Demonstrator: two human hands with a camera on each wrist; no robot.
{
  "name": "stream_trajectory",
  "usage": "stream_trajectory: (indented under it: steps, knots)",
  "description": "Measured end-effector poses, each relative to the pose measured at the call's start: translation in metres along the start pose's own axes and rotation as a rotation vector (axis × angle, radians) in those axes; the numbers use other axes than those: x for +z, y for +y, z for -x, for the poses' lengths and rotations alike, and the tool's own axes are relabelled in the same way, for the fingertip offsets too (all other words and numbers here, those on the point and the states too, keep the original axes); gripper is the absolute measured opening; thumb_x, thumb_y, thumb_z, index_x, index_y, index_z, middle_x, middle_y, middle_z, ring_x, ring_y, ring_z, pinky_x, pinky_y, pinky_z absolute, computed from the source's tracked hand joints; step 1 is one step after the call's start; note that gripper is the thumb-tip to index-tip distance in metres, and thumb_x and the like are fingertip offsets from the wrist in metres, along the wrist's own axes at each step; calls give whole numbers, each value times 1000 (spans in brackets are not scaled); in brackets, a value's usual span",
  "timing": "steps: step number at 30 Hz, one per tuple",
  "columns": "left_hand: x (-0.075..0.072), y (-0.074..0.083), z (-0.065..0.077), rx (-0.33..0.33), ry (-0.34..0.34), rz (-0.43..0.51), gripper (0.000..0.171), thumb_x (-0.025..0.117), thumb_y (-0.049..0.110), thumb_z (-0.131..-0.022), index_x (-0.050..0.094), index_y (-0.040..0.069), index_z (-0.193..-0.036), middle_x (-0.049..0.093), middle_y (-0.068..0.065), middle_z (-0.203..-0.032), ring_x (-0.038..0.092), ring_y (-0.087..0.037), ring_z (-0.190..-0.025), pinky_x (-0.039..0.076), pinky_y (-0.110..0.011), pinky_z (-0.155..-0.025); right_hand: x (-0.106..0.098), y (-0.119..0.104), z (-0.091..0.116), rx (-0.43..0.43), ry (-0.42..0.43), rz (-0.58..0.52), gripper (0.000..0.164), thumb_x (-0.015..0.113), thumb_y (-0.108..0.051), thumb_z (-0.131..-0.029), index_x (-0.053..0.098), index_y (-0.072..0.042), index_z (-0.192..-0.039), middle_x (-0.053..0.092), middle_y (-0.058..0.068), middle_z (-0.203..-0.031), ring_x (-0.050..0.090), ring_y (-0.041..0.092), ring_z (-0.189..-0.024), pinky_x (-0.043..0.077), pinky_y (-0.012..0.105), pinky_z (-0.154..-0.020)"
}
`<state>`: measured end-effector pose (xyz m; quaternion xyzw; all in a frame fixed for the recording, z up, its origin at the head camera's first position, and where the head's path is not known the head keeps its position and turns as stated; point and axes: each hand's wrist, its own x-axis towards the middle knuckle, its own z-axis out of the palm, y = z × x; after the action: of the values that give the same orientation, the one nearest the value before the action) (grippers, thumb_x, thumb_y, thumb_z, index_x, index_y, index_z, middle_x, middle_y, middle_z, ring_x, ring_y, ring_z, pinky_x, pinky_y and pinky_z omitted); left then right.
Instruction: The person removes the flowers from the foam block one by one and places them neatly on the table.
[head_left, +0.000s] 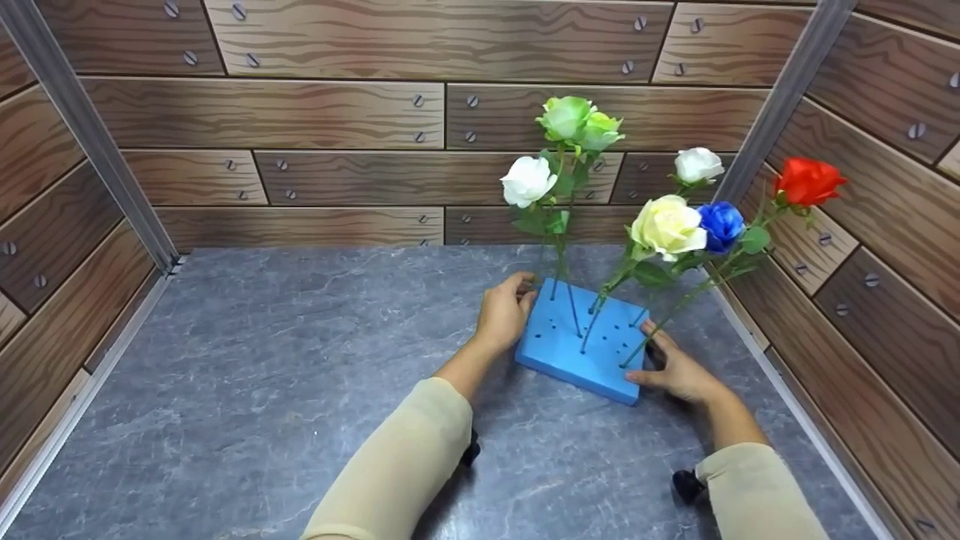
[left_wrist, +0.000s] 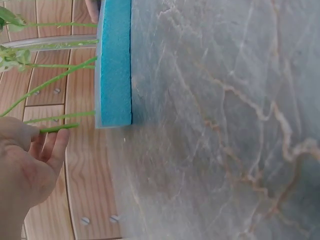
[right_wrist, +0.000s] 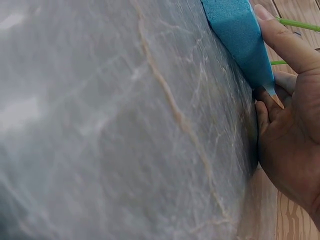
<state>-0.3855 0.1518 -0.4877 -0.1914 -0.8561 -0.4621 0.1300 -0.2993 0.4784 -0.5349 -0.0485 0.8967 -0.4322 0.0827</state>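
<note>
A blue foam block (head_left: 559, 345) dotted with small holes sits on the table, artificial roses standing in it. Light green roses (head_left: 568, 120) and a white rose (head_left: 528, 181) rise at its back left. Farther right are a yellow rose (head_left: 667, 226), a blue rose (head_left: 721, 226), a second white rose (head_left: 698, 165) and a red rose (head_left: 808, 181) leaning outward. My left hand (head_left: 504, 313) is at the block's left edge; in the left wrist view its thumb and fingers pinch a green flower stem (left_wrist: 59, 128). My right hand (head_left: 679, 371) grips the block's right side, thumb near the front corner.
The grey marbled table (head_left: 262, 390) spreads left and in front of the block. Wood-patterned panels (head_left: 337, 112) enclose the back and both sides, with metal posts (head_left: 780, 90) at the corners. The right panel is close beyond my right hand and the red rose.
</note>
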Motion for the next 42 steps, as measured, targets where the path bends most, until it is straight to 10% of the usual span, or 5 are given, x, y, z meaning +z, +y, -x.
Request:
stream_trajectory:
  steps: [42]
  knots:
    - [-28, -21, -3, -115, 78, -24, 24, 78, 7, -99, 76, 6, -122, 83, -9, -108, 81, -27, -98, 65, -45, -91, 0, 2, -1, -9, -14, -45, 115, 84, -23, -96, 1, 1, -173, -10, 33, -179, 0, 62, -163, 12, 73, -133]
